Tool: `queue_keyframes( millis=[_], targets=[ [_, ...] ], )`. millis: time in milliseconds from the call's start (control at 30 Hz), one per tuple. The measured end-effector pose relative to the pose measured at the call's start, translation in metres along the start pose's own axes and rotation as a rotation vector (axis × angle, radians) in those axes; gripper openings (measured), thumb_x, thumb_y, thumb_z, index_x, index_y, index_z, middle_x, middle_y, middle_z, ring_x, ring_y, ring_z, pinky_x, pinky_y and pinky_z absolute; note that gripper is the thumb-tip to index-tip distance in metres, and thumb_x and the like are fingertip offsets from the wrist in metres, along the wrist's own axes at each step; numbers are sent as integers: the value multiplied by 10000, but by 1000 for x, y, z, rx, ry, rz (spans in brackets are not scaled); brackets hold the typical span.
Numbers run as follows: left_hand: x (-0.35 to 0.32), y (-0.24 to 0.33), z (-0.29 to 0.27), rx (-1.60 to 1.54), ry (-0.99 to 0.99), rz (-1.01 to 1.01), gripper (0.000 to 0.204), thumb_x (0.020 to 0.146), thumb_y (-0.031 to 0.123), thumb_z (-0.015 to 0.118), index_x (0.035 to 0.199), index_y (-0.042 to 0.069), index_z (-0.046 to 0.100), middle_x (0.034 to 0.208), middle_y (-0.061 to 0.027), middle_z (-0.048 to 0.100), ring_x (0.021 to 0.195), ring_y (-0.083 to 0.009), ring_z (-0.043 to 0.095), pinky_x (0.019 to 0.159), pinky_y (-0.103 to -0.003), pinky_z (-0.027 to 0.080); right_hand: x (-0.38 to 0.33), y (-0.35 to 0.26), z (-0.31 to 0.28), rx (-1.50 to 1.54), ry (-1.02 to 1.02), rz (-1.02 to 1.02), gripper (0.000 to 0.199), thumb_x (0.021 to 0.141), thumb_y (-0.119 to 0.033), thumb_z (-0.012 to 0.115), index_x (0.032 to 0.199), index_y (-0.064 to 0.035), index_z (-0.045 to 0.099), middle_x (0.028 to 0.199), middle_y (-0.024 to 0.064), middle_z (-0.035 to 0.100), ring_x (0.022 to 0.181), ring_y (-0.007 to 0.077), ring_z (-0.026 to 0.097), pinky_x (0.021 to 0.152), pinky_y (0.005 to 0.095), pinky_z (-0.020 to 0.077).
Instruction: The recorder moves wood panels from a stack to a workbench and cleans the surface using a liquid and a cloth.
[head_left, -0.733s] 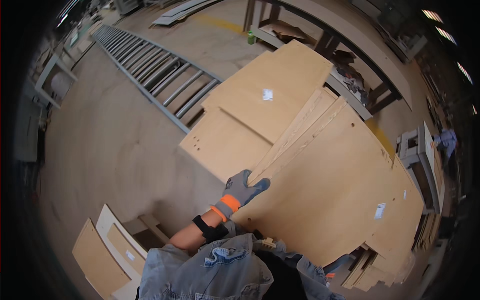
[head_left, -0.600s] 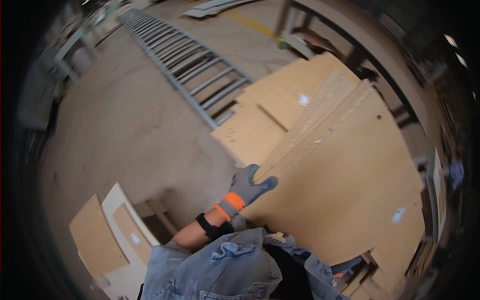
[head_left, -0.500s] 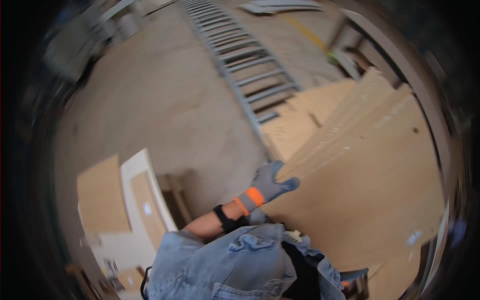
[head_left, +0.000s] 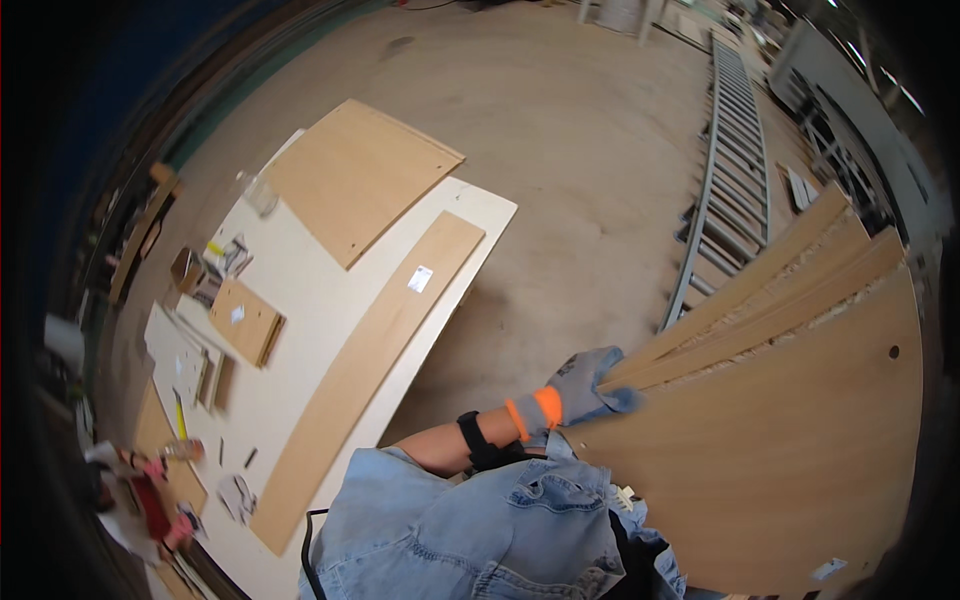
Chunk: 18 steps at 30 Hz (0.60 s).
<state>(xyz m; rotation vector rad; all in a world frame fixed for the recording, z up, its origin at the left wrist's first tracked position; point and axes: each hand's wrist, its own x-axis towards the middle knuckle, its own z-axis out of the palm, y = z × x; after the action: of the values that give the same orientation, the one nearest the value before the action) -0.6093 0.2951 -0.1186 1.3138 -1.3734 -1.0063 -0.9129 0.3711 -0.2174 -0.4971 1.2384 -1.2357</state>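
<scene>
My left hand (head_left: 592, 388), in a grey-blue work glove with an orange cuff, is closed round the near corner of a few light-brown wooden panels (head_left: 760, 440). They are stacked against each other, with rough, chipped edges along the top. The broad face of the nearest panel, with a small dark hole near its far corner, fills the right side beside my body. My thumb lies on the panel's face; the other fingers are partly hidden behind the boards. My right hand is out of view.
At left stands a white-topped table (head_left: 310, 290) bearing a large wooden panel (head_left: 365, 175), a long strip (head_left: 375, 375) and small boards (head_left: 245, 320). Another person (head_left: 140, 505) with pink gloves is at its lower left. A roller conveyor (head_left: 725, 190) runs along the floor at right.
The view has swung left, bringing more of the white table and the other person into sight. The held panels have turned along with me, and my left hand keeps its grip.
</scene>
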Motion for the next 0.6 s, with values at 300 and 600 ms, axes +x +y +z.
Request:
queue_keyframes(
  millis=[300, 600],
  targets=[
    [-31, -20, -29, -36, 391, -33, 533, 716, 447, 738, 989, 20, 574, 858, -172, 629, 767, -289, 619, 692, -371, 482, 90, -51, 6, -134, -162, 59, 710, 969, -580, 255, 1392, -22, 371, 1337, 126, 500, 1156, 246, 523, 931, 331, 453],
    [7, -47, -102, -30, 567, -200, 560, 746, 444, 723, 1065, 6, 584, 894, -177, 660, 796, -288, 649, 723, -380, 495, 204, -65, 117, -200, -293, 82, 710, 969, -581, 250, 1384, -19, 382, 1331, 128, 505, 1144, 248, 532, 918, 335, 462]
  ],
)
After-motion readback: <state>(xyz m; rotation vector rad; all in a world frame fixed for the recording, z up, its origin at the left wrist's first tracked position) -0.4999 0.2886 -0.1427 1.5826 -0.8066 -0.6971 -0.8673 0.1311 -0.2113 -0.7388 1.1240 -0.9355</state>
